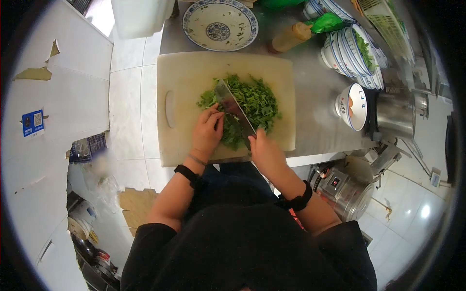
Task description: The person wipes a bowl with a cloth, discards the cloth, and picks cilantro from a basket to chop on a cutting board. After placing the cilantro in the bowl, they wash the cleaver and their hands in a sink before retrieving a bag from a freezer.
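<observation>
A pile of chopped green herbs (257, 99) lies on a pale cutting board (184, 140) with a handle slot at its left side. My right hand (268, 154) is wrapped round the handle of a cleaver (235, 109), whose wide blade slants up and left across the greens. Beside the blade, on its left, my left hand (208, 130) has its fingers bent and pressed down on some of the leaves. The leaves under those fingertips are mostly hidden.
Behind the board stands a patterned bowl (221, 31) with herb scraps. A sauce bottle (290, 38), stacked bowls (347, 53) with greens, a small bowl (357, 107) holding something brown and a metal pot (395, 115) stand toward the right.
</observation>
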Demonstrator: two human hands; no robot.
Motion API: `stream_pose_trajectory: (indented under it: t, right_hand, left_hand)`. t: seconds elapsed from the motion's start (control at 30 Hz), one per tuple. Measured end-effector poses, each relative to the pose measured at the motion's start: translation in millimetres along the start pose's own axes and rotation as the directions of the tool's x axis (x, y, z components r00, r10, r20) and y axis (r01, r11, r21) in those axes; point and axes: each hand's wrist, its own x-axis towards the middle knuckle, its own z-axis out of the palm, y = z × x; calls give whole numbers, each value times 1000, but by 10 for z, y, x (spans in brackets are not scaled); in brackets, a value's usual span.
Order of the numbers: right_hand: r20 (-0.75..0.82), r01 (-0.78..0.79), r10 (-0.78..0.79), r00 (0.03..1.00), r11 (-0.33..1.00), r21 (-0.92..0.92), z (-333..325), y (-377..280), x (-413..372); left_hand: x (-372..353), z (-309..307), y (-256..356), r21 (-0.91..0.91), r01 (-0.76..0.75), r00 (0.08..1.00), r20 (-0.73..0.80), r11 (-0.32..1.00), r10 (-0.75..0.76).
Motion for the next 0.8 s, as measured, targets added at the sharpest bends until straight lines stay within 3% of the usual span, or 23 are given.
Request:
stream_pose_trajectory:
  t: [0.13, 0.3, 0.53, 0.63, 0.73, 0.8]
  right_hand:
    - [1, 3, -3, 1000, 1000, -29, 123, 10, 29]
    - [-86, 25, -15, 996, 993, 111, 320, 64, 202]
    - [-77, 100, -91, 993, 987, 128, 111, 170, 74]
    - [-47, 105, -104, 993, 994, 23, 196, 263, -50]
    - [2, -7, 6, 1000, 996, 86, 428, 278, -30]
    - [-221, 147, -88, 971, 952, 268, 581, 367, 75]
  left_hand:
    - [4, -26, 33, 3, 28, 1000, 12, 1000, -28]
    - [6, -12, 7, -15, -23, 1000, 18, 1000, 23]
    - [-11, 14, -26, -56, 20, 1000, 23, 998, -19]
    - [14, 15, -41, -23, -59, 998, 14, 998, 60]
    - [-4, 12, -28, -38, -49, 999, 4, 998, 50]
    - [-17, -3, 6, -42, -42, 999, 18, 998, 43]
